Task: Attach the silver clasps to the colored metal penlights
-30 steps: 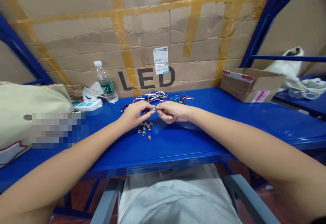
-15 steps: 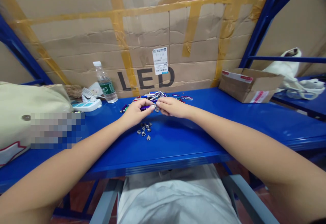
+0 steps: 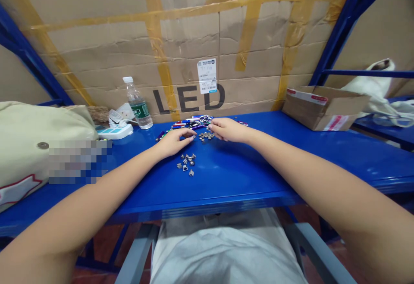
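Observation:
My left hand point(image 3: 175, 142) rests near the blue tabletop, thumb and fingertips apart, with nothing visible between them. My right hand point(image 3: 228, 129) has its fingers bent and pressed together at the near side of a pile of small coloured metal tubes point(image 3: 190, 123) with silvery clips. A purple tube point(image 3: 203, 124) lies by its fingertips; whether they grip it is hidden. Between the hands sits a cluster of small round metal pieces point(image 3: 205, 136). Closer to me are several loose silvery metal fittings point(image 3: 187, 161).
A water bottle point(image 3: 139, 105) and a white power strip point(image 3: 115, 131) stand at the back left, beside a cream bag point(image 3: 42, 124). An open cardboard box point(image 3: 323, 109) sits at the right. A large cardboard sheet point(image 3: 258, 68) closes off the back of the blue table point(image 3: 226, 180).
My hands have moved apart. The purple tube has left my left hand, whose fingers are now apart. My right hand has shifted right, uncovering the round metal pieces.

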### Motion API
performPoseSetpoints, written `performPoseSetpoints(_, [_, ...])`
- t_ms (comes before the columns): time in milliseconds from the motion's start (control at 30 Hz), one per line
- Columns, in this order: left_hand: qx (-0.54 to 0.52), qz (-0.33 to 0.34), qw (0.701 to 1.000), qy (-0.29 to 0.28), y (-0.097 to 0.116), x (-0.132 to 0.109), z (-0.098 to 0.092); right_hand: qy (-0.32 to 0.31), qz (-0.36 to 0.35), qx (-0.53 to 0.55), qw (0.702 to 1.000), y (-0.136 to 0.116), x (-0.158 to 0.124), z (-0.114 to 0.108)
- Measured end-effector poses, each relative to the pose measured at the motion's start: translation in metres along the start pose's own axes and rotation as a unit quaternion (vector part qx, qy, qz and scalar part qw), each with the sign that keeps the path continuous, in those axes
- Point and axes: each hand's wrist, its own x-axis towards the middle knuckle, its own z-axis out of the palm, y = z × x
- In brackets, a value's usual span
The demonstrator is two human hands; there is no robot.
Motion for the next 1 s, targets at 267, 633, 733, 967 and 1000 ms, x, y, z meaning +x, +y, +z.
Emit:
performPoseSetpoints(267, [-0.095, -0.038, 0.994, 0.036, -0.015, 0.003, 0.000, -0.090, 0.011, -0.098, 0.991, 0.001, 0.000, -0.003])
performPoseSetpoints(633, [0.047, 0.039, 0.998, -0.031, -0.016, 0.003, -0.006, -0.142, 0.010, -0.115, 0.983, -0.001, -0.001, -0.004])
performPoseSetpoints(733, [0.086, 0.059, 0.994, -0.041, -0.017, 0.003, -0.005, -0.151, 0.013, -0.099, 0.983, 0.000, -0.001, -0.002])
performPoseSetpoints(967, [0.064, 0.040, 0.996, -0.044, -0.020, 0.003, -0.004, -0.156, 0.027, -0.083, 0.984, -0.004, -0.004, -0.001])
performPoseSetpoints(1000, [0.063, 0.039, 0.996, -0.044, -0.020, 0.003, -0.004, -0.156, 0.026, -0.084, 0.984, -0.004, -0.004, -0.001])
